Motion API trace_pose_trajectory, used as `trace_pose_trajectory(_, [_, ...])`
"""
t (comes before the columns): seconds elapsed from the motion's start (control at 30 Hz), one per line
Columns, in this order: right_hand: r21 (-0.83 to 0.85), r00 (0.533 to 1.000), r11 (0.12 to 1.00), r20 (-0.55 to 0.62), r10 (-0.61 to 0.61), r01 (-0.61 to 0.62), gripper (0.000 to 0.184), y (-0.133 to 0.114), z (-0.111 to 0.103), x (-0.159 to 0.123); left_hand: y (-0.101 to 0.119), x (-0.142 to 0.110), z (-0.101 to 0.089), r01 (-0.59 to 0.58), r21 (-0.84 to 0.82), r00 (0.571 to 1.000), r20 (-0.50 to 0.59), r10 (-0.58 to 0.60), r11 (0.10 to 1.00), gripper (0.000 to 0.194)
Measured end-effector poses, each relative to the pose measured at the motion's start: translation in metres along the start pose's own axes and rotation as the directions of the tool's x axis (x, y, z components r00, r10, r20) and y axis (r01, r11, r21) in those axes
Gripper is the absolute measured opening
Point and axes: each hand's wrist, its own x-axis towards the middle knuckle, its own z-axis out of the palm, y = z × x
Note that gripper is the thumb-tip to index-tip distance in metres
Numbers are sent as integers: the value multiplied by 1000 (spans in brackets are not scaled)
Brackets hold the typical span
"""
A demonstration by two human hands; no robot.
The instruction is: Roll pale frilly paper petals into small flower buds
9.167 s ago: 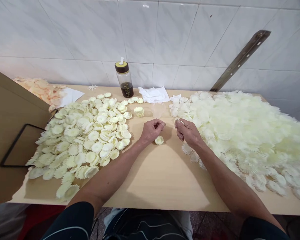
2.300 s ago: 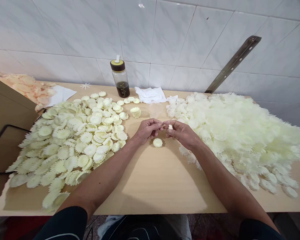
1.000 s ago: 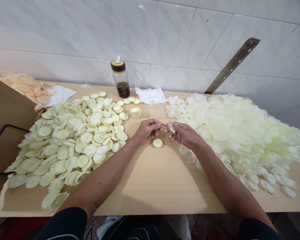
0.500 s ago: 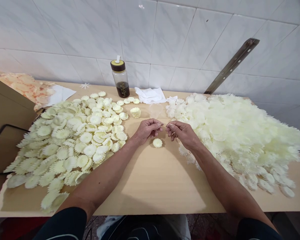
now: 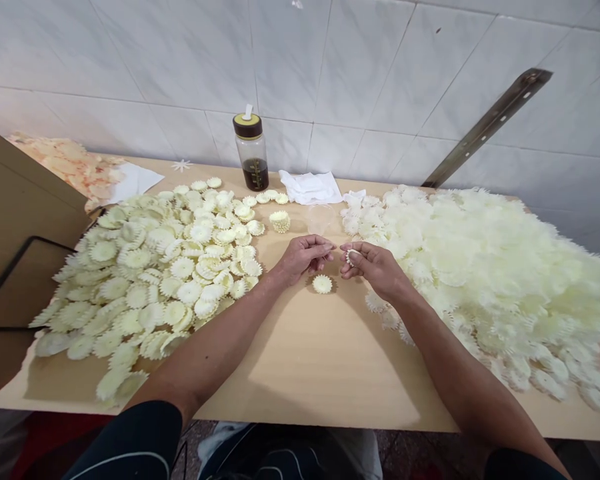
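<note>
My right hand (image 5: 375,268) is closed in a pinch on a small pale disc with a toothed rim (image 5: 351,257), like an artificial flower part. Just left of it, my left hand (image 5: 304,259) has thumb and fingers pressed together; what they hold, if anything, is too small to make out. The fingertips of both hands nearly meet. Below them a single pale yellow toothed disc (image 5: 323,284) lies flat on the table (image 5: 320,360). Beyond my left hand stands a short stack of such discs (image 5: 280,222).
A heap of cupped toothed discs (image 5: 180,267) spreads on the left, a heap of flatter, frillier pieces (image 5: 470,260) on the right. A bottle of dark liquid (image 5: 253,157), white tissue (image 5: 311,189) and a clear round lid-like piece (image 5: 321,218) lie toward the tiled wall. A cardboard box (image 5: 25,267) stands left.
A toothed disc now shows in my right fingers, which have turned slightly. Both hands remain close together above the single disc. The whole view has shifted a little.
</note>
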Motion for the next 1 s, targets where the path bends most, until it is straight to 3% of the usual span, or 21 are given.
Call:
trace_pose_trajectory(0.13, [-199,999,979,30,-30,35,59,-1,7,-5,0,0,0,-1,0,1000,3,1,1000,37])
trace_pose_trajectory(0.23, [-253,999,966,36,-36,44,59,3,10,-6,-1,0,-1,-11,6,1000,9,11,1000,37])
trace_pose_trajectory(0.57, [-93,995,995,-89,-48,40,59,4,1,2,-5,1,-3,-29,17,999,17,29,999,37])
trace_pose_trajectory(0.7, [-116,988,992,-145,-57,40,54,2,-3,0,-6,1,-3,-19,6,999,26,19,1000,38])
trace_pose_trajectory(1.0, [-200,987,978,-135,-84,56,49,-5,4,-6,-1,-1,0,-16,13,999,29,15,1000,37])
